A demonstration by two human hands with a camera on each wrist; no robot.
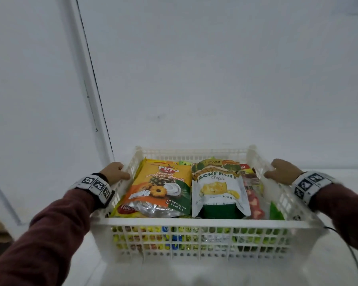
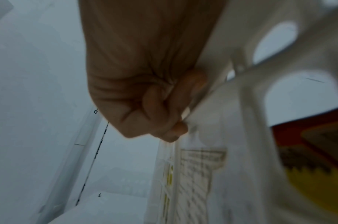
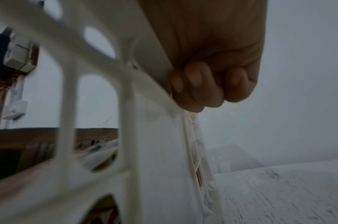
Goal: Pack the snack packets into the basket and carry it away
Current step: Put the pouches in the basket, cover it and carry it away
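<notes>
The left hand (image 1: 115, 172) and right hand (image 1: 281, 171) each curl their fingers under the side rims of the white basket (image 1: 203, 222), apparently just off the white table (image 1: 339, 265). Snack packets (image 1: 163, 186) lie packed inside; only carrying remains.

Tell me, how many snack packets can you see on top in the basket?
4 at least: the orange biscuit packet at left, the jackfruit chips in the middle, a red packet to the right, a green one by the basket wall. More lie hidden underneath.
</notes>
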